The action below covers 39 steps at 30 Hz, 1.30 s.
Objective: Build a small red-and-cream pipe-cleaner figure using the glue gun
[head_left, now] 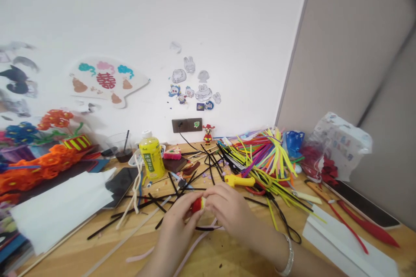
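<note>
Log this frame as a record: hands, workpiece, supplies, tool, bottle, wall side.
left hand: holding the workpiece
right hand: fingers at its yellow edge, grip unclear
workpiece: small, red and yellow
supplies: multicolored pipe cleaners, piled right
tool: yellow-handled, type unclear
bottle: yellow, upright, left
wall side: red-hatted figurine
</note>
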Each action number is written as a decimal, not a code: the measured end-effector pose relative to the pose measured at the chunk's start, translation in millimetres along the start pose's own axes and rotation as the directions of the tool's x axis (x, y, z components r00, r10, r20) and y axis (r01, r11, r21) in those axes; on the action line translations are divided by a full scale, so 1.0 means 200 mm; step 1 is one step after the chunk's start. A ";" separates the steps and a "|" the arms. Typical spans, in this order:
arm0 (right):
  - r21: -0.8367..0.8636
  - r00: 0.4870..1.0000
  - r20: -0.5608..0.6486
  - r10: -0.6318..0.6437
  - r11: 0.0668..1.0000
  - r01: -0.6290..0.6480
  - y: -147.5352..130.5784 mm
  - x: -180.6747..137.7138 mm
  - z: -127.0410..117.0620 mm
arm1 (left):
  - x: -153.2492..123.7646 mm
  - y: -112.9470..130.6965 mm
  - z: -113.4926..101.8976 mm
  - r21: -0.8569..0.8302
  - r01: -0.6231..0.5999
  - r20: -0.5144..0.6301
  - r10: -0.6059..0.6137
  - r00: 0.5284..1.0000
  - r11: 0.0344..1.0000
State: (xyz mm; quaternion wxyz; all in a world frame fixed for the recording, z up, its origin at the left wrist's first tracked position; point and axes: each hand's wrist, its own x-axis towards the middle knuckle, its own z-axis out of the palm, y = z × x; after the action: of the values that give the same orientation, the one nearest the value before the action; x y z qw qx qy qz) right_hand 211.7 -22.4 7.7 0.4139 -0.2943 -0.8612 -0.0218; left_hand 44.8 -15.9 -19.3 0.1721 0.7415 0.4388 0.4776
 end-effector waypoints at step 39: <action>0.208 0.974 -0.043 0.222 0.956 -0.208 0.01 -0.07 0.13 | 0.04 -0.03 0.03 -0.760 0.453 0.124 -0.581 0.804 0.465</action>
State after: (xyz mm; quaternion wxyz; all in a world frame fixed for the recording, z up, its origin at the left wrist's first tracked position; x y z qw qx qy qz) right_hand 200.6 -19.9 -20.0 0.4697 -0.3418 -0.8077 0.1013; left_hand 49.0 -6.0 -21.8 0.5685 0.3905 0.4122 0.5953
